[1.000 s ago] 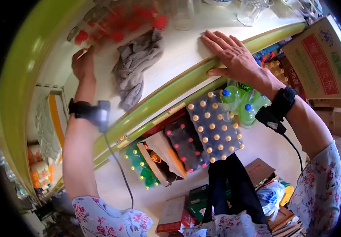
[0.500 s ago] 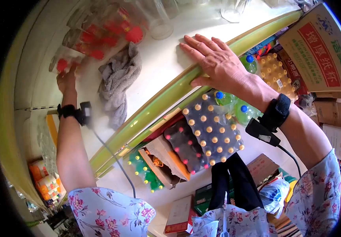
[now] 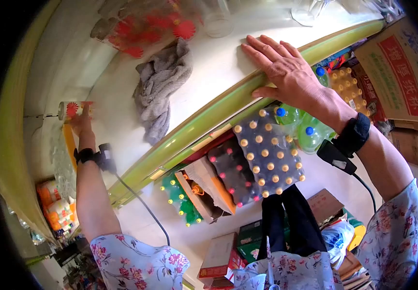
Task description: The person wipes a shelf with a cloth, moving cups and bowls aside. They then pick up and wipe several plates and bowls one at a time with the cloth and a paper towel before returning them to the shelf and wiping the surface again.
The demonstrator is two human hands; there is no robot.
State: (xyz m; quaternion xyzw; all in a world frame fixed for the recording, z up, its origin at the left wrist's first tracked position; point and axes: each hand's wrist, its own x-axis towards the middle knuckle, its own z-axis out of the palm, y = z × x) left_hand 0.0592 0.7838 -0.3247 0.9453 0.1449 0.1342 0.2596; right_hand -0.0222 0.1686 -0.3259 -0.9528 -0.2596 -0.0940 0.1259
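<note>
My left hand (image 3: 84,123) is closed around a clear drinking glass (image 3: 67,110) with a red flower print, at the far left of the white shelf (image 3: 214,63). My right hand (image 3: 289,71) rests flat across the shelf's green front edge (image 3: 204,116), fingers spread, with nothing in it. Between the two hands lies a crumpled grey cloth (image 3: 156,87). Several more glasses with red flowers (image 3: 153,31) stand close together behind the cloth, partly blurred.
Plain clear glasses (image 3: 217,24) and a stemmed glass (image 3: 304,17) stand toward the back. Below the edge are packs of capped bottles (image 3: 269,154), green bottles (image 3: 310,137) and an opened carton (image 3: 209,186). A large cardboard box (image 3: 400,72) is at the right.
My left hand has carried the flowered glass away from the group, toward the shelf's left end. My right hand stays flat on the edge; the view has shifted slightly.
</note>
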